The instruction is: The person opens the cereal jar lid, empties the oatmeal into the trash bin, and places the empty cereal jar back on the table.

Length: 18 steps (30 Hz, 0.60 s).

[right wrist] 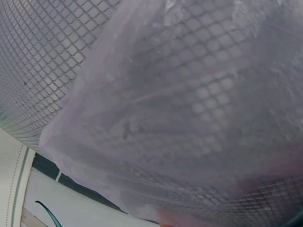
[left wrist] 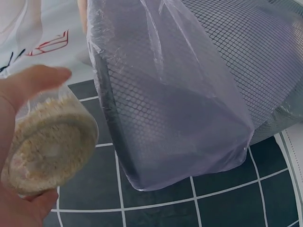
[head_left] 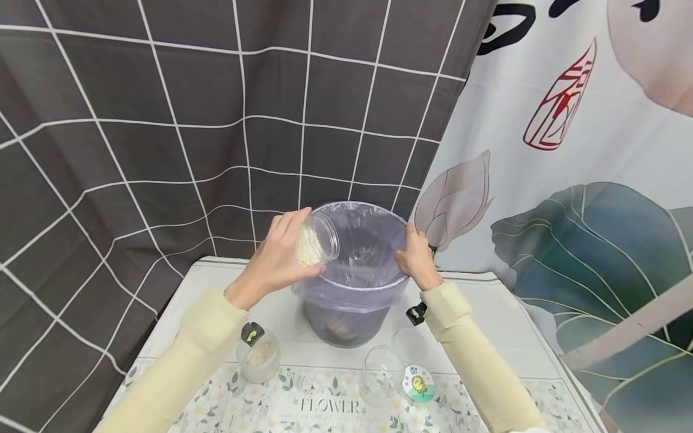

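My left hand [head_left: 276, 252] grips a clear plastic jar [head_left: 311, 243] of pale, whitish-yellow grains, tipped on its side with its mouth toward the bin. In the left wrist view, grains show through the base of the jar [left wrist: 52, 149]. A dark mesh trash bin [head_left: 346, 328] stands upright, lined with a thin purple plastic bag [head_left: 352, 299] folded over its rim. On the bin's right side, my right hand [head_left: 417, 255] holds the bagged rim, thumb inside. The bag [right wrist: 142, 104] and mesh [right wrist: 52, 52] fill most of the right wrist view, hiding most of that hand.
Left of the bin's front stands another clear jar [head_left: 258, 362] with pale contents. A clear container [head_left: 383, 368], a clear round disc [head_left: 409, 344] and a round printed lid [head_left: 418, 383] lie front right, on the flower-printed tablecloth [head_left: 325, 415]. Behind hangs a dark grid-patterned curtain [head_left: 271, 90].
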Motion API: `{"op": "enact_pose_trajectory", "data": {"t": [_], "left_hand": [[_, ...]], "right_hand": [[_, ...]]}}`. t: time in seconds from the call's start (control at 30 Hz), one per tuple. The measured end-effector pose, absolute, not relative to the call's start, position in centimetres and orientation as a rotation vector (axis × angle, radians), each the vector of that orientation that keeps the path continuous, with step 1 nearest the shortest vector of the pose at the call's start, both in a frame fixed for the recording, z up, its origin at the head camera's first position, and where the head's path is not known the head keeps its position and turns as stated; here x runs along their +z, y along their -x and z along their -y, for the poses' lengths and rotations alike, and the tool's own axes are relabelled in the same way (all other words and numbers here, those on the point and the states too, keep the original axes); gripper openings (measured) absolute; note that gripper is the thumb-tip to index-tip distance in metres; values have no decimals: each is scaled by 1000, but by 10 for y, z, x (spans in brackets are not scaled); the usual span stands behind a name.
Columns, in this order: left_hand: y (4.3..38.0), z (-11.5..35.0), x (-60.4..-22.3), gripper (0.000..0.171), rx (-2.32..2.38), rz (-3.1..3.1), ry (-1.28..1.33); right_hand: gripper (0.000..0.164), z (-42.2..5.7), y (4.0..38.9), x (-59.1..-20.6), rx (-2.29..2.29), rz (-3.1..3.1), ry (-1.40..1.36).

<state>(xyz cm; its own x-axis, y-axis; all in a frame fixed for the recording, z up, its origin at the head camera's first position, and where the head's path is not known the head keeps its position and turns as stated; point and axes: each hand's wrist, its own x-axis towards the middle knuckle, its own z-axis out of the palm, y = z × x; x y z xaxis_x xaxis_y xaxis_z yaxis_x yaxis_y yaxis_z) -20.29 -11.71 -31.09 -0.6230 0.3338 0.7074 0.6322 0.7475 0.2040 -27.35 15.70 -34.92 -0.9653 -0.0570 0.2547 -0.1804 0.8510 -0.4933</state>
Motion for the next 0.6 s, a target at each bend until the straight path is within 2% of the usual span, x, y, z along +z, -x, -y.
{"op": "enact_pose_trajectory", "data": {"t": [0.6], "left_hand": [[210,116,-312,91,-441,2341,663]], "right_hand": [[64,-159,272,-352,756,2786,-196]]}}
